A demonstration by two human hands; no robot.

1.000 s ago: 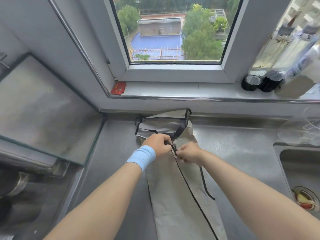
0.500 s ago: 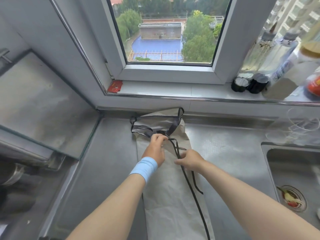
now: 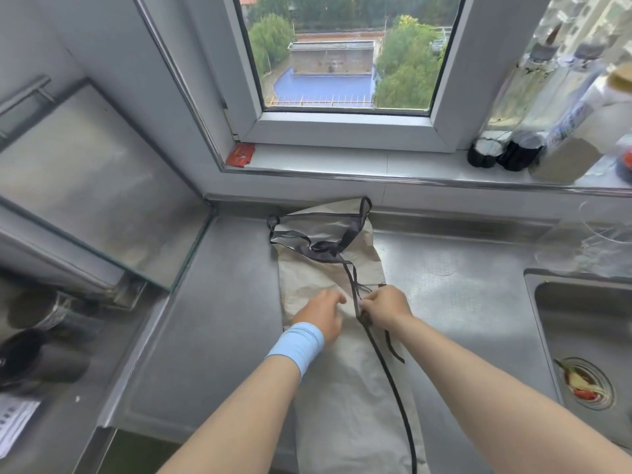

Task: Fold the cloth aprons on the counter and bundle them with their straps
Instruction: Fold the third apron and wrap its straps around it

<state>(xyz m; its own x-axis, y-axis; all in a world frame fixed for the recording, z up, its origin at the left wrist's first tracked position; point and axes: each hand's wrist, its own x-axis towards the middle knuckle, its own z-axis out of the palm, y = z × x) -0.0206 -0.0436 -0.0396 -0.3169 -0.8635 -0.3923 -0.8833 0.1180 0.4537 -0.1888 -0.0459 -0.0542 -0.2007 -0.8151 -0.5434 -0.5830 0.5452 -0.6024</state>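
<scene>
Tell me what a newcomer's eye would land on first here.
A long beige apron lies folded in a strip down the steel counter, dark straps tangled at its far end. At its middle the right hand pinches a strap while the left hand rests on the apron.

Steel counter [image 3: 219, 302] below daylit window [image 3: 342, 63] (sink [image 3: 581, 336] at right)

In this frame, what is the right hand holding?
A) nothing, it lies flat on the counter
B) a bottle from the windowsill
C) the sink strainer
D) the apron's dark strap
D: the right hand has its fingers curled round the dark strap lying across the folded apron, while the left hand rests on the cloth.
</scene>
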